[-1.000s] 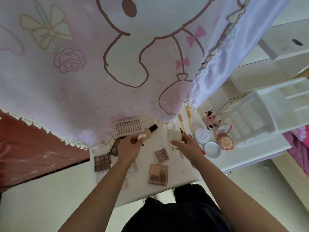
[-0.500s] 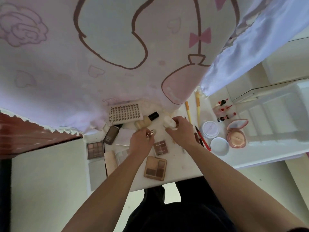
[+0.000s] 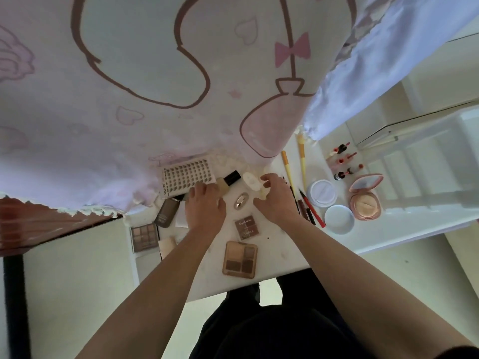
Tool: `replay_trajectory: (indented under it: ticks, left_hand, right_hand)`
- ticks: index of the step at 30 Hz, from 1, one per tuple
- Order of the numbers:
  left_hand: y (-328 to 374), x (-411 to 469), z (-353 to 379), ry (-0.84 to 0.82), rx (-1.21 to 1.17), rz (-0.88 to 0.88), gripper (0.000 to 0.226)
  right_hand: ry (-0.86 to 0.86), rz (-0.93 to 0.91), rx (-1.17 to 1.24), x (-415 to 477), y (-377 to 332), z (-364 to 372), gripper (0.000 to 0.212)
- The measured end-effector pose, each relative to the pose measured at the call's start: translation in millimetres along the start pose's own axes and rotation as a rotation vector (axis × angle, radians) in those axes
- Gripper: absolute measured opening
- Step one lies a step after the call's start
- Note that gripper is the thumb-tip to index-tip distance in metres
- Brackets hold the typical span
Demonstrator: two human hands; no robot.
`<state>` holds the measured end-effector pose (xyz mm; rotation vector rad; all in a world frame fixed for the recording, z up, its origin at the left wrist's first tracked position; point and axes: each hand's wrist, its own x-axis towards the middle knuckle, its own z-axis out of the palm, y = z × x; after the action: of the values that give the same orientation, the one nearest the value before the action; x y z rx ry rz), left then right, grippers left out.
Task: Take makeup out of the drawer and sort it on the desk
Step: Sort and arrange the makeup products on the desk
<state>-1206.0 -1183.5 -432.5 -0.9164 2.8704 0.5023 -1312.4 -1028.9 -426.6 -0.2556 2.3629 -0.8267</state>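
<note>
Now: both hands among the makeup at the back of the desk

Left hand (image 3: 206, 207) lies over the desk (image 3: 280, 252) with its fingers curled at the beige end of a foundation bottle (image 3: 228, 180). The bottle lies on its side, black cap pointing off towards the pink curtain (image 3: 155, 73). The hand seems to grip it, though the fingertips are hidden behind the hand.

Right hand (image 3: 277, 200) holds a white tube (image 3: 251, 183) between curled fingers and thumb, just beside the bottle's cap. Between the two hands a small silver case (image 3: 241, 200) rests on the desk.

Nearer the person sit a small brown palette (image 3: 247, 226) and a larger four-shade palette (image 3: 240, 259). A lash tray (image 3: 188, 177) lies just beyond the left fingers. A dark brown tube (image 3: 167, 212) is beside it, and a grey palette (image 3: 143, 237) sits at the desk's left edge.

To the right lie two yellow brushes (image 3: 302, 159), a red pencil (image 3: 312, 211), a round white jar (image 3: 322, 191), a pale round lid (image 3: 339, 218), an open pink compact (image 3: 365, 200) and some small bottles (image 3: 342, 159), near a white organiser (image 3: 414, 161).
</note>
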Motion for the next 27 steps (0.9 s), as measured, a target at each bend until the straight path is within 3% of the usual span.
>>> replay_trajectory:
  ticks: [5, 10, 19, 23, 27]
  left_hand:
    - [1.0, -0.8, 6.7, -0.002, 0.106, 0.016, 0.032]
    - [3.3, -9.4, 18.1, 0.044, 0.054, 0.000, 0.042]
    - [8.7, -12.1, 26.7, 0.035, 0.020, -0.080, 0.042]
    - [7.8, -11.7, 17.1, -0.045, -0.091, -0.208, 0.043]
    - [-12.2, -19.2, 0.2, -0.127, -0.472, -0.310, 0.044]
  right_hand:
    - [0.064, 0.052, 0.092, -12.1, 6.3, -6.0, 0.052]
    - [0.095, 0.119, 0.165, -27.1, 12.7, -9.0, 0.043]
    - [0.004, 0.136, 0.121, -52.7, 32.1, -6.4, 0.033]
    - [-0.068, 0.118, 0.105, -58.3, 32.6, -0.2, 0.028]
    - [-0.109, 0.129, 0.186, -55.4, 20.5, 9.0, 0.025]
